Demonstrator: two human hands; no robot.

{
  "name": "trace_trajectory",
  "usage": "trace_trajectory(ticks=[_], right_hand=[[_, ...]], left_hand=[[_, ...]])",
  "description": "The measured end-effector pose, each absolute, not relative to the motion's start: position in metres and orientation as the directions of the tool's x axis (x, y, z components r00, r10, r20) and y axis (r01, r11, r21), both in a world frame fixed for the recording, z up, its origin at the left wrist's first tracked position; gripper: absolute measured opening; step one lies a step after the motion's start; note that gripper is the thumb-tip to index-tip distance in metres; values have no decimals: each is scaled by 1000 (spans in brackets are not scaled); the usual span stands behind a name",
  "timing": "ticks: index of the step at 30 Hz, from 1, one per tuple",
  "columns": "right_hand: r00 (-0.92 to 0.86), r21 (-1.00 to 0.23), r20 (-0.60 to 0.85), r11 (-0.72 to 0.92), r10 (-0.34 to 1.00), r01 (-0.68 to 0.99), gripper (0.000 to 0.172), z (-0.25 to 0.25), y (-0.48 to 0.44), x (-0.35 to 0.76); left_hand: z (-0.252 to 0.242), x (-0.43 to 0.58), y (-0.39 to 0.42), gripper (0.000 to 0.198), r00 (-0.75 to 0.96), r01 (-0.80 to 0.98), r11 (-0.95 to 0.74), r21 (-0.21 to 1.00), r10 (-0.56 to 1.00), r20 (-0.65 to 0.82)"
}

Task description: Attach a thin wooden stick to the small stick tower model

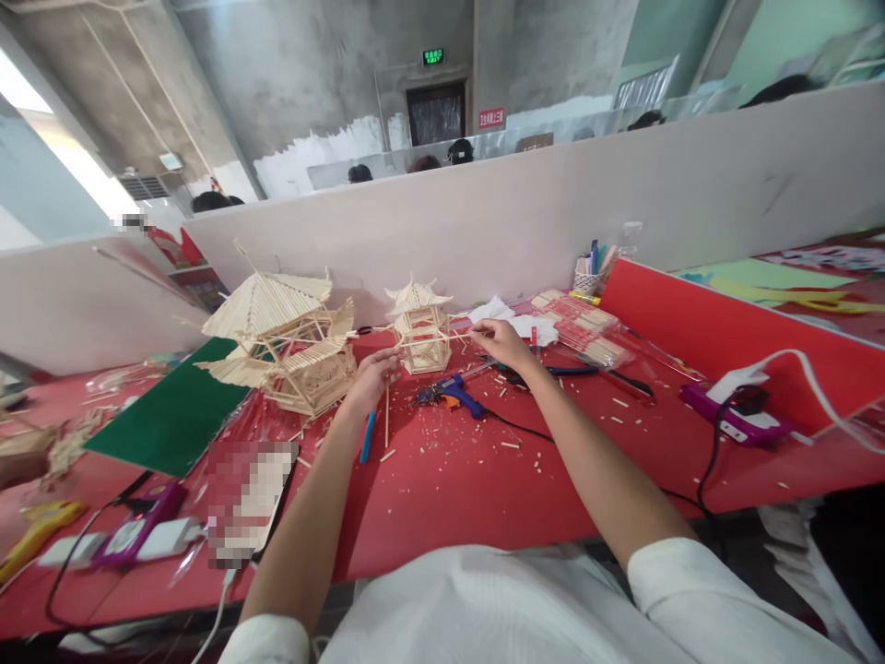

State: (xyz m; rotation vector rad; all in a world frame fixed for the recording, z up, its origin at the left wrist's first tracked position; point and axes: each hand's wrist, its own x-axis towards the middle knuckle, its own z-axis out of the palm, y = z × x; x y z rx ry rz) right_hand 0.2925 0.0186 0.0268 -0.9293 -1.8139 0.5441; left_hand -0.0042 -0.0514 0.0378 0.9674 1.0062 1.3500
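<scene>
A small pavilion model (423,339) built of thin wooden sticks stands upright on the red table. At its left side, the bent fingers of my left hand (375,373) are closed by its lower edge; what they grip is too small to make out. To the right of the model, my right hand (503,341) pinches the end of a thin wooden stick (459,334) that reaches to the model's side. A blue glue gun (462,395) lies between my forearms. Beside my left hand are a loose stick (387,415) and a blue pen-like tool (369,437).
Left of my hands stands a larger stick pavilion (277,341), near a green board (172,406) and a phone (253,498). Wood scraps litter the table (429,498). Pliers (573,371), stick packs (587,327) and a power strip (737,415) are at right. A person's hand (24,466) shows far left.
</scene>
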Motion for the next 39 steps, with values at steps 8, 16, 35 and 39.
trace_trajectory(ticks=[8,16,35,39], right_hand=[[-207,-724,559,595,803,349,25,26,21,292],[-220,-737,551,593,805,324,25,26,22,292],[-212,-734,554,593,805,331,27,26,22,295],[-199,-738,555,589,807,329,25,25,24,296]], left_hand=[[43,-1,-55,25,-21,-291,19,956,999,-26],[41,-2,-53,26,-3,-253,31,967,999,-32],[31,3,-52,36,156,-34,63,997,986,-57],[31,4,-54,32,172,8,49,999,984,-49]])
